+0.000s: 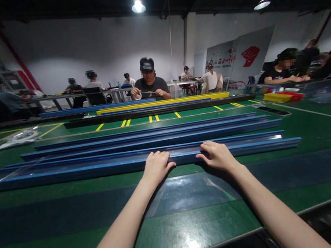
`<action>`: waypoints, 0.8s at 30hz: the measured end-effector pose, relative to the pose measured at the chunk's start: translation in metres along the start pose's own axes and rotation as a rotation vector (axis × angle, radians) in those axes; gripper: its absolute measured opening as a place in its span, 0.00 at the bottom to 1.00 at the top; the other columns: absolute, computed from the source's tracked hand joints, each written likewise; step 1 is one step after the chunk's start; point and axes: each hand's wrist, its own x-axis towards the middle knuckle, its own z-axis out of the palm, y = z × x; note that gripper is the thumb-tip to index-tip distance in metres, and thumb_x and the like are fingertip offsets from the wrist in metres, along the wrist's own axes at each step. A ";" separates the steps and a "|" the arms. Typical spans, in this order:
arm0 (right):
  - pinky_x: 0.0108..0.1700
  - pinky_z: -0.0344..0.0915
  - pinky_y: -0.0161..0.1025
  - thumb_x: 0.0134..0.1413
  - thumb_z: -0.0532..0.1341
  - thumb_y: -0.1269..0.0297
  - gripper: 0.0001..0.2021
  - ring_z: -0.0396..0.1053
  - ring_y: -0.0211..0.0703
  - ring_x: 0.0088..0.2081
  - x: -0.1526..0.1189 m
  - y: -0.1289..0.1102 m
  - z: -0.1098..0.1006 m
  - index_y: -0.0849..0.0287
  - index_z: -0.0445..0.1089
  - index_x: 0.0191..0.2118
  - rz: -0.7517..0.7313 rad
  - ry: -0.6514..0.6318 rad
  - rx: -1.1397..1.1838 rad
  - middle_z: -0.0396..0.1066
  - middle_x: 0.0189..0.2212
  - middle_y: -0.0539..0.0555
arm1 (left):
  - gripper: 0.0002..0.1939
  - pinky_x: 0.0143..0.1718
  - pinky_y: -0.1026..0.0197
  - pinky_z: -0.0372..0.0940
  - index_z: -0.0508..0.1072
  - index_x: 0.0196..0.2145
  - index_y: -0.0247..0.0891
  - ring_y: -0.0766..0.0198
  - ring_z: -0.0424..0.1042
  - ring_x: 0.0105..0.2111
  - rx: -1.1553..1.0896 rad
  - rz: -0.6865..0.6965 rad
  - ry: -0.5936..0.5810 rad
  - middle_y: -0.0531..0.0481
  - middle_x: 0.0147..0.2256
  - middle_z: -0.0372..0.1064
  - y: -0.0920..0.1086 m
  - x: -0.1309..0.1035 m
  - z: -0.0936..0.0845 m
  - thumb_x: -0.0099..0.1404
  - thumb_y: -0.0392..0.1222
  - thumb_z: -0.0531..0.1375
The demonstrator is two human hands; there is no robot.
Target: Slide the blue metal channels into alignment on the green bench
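A long blue channel strip [83, 173] lies across the green table, its raised edges running left to right. My left hand [158, 166] grips its near edge just left of the middle, fingers over the top and thumb on the near side. Farther right along the same strip, my right hand [216, 156] holds it in the same way, with a gap between the two hands. Behind it lie more blue strips [155, 138]. Nearer to me, a clear flat plastic sheet [186, 192] is spread on the table.
Farther back are a yellow strip [165, 103], a black strip [151, 112] and a phone [272, 110]. Plastic bags [22, 136] lie at the left, a yellow tray [276, 97] at the right. A person [151, 86] sits opposite; others sit farther off.
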 end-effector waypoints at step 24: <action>0.30 0.51 0.34 0.54 0.51 0.55 0.13 0.63 0.40 0.31 0.000 0.001 0.000 0.58 0.62 0.26 0.003 -0.012 -0.009 0.66 0.27 0.53 | 0.13 0.32 0.60 0.55 0.67 0.30 0.38 0.58 0.68 0.35 -0.030 -0.012 -0.029 0.48 0.32 0.71 -0.002 0.002 -0.003 0.59 0.52 0.55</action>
